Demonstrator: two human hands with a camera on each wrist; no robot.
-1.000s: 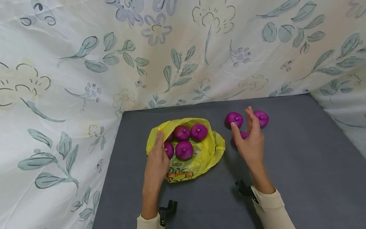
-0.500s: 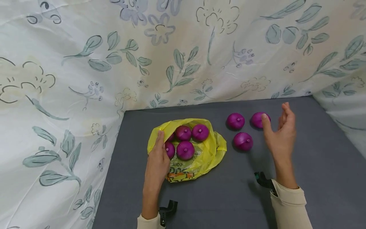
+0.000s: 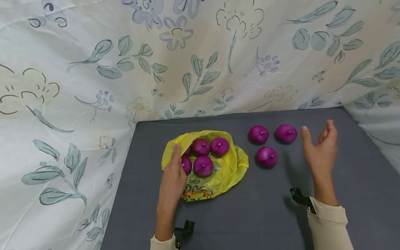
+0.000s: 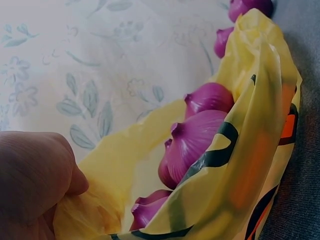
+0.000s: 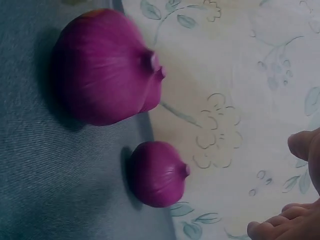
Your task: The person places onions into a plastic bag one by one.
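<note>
A yellow plastic bag (image 3: 229,168) lies open on the grey table (image 3: 250,215) with several purple onions in it, such as one (image 3: 203,165) near the front. My left hand (image 3: 175,163) grips the bag's left edge; in the left wrist view the thumb (image 4: 35,175) pinches the yellow plastic (image 4: 250,150) beside the onions (image 4: 195,140). Three loose onions (image 3: 258,134), (image 3: 286,133), (image 3: 267,157) lie right of the bag. My right hand (image 3: 317,133) hovers empty to their right with relaxed fingers. The right wrist view shows two of them (image 5: 105,67), (image 5: 157,174).
A white cloth with a leaf and flower print (image 3: 187,62) hangs behind the table and along its left and right sides. The table's front half and its right side show bare grey surface.
My right hand has let go of the front loose onion and moved right, away from the three onions. The left hand and the bag have stayed put.
</note>
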